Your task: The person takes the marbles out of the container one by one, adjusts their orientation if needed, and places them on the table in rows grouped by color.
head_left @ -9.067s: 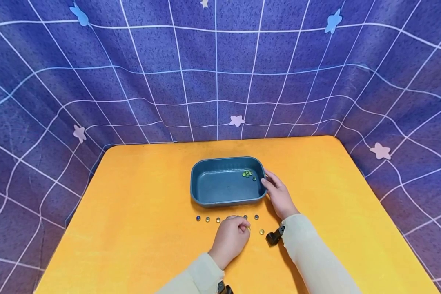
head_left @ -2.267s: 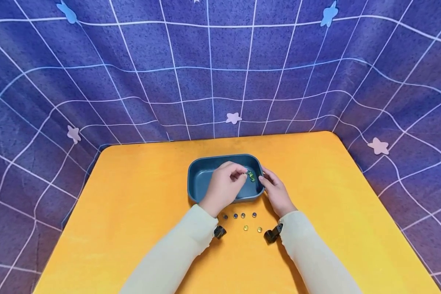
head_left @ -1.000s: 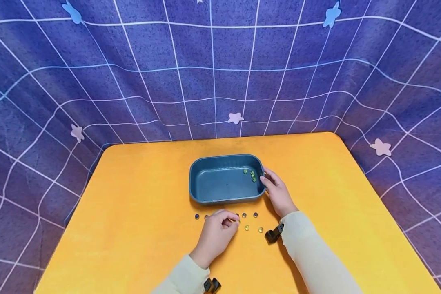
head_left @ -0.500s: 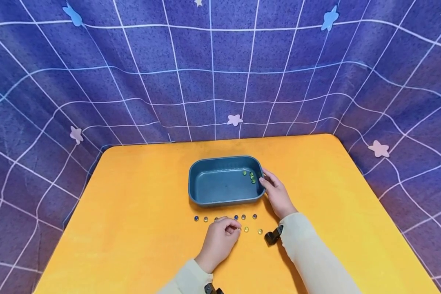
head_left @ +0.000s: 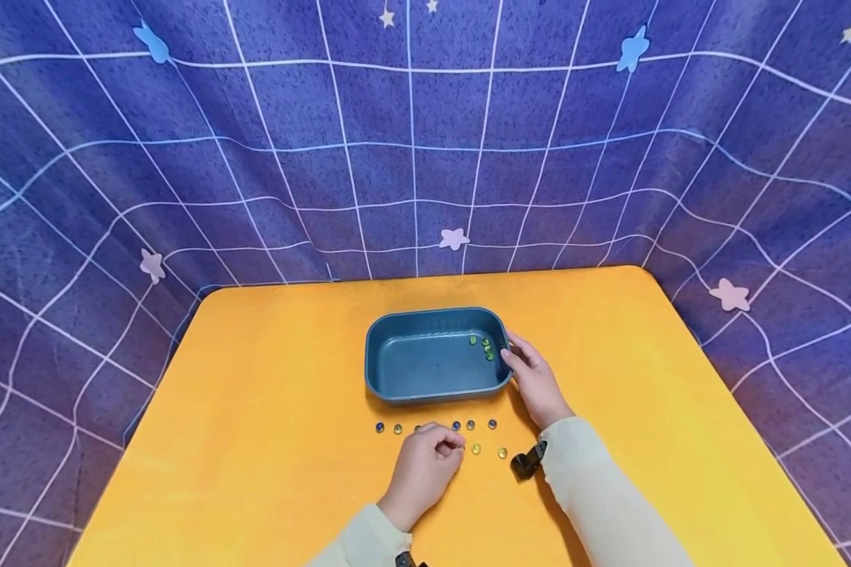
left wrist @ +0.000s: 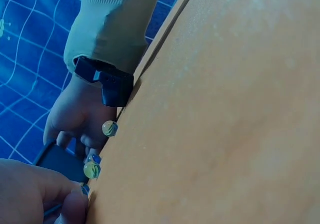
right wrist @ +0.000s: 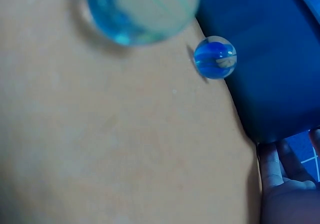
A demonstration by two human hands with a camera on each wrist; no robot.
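Note:
In the head view my left hand (head_left: 425, 472) is low over the table in front of a dark teal plastic box (head_left: 436, 398). Its thumb and forefinger pinch a small glass marble (left wrist: 85, 189), mostly covered by the fingertips in the left wrist view. My right hand (head_left: 536, 384) grips the box's right end, thumb at the rim and fingers outside. Several green marbles (head_left: 488, 349) lie inside the box near that end. Just right of the left fingertips are a yellow marble (head_left: 476, 449) and a second yellow marble (head_left: 503, 453).
Between box and left hand runs a row of blue and clear marbles, from a blue marble (head_left: 379, 428) to another blue marble (head_left: 492, 424); the left hand partly hides it. The yellow table (head_left: 269, 441) meets a blue grid-patterned curtain (head_left: 284, 173) behind and at both sides.
My left hand has come from over the box down to the table in front, and has barely moved during the last second. The right hand keeps its grip on the box.

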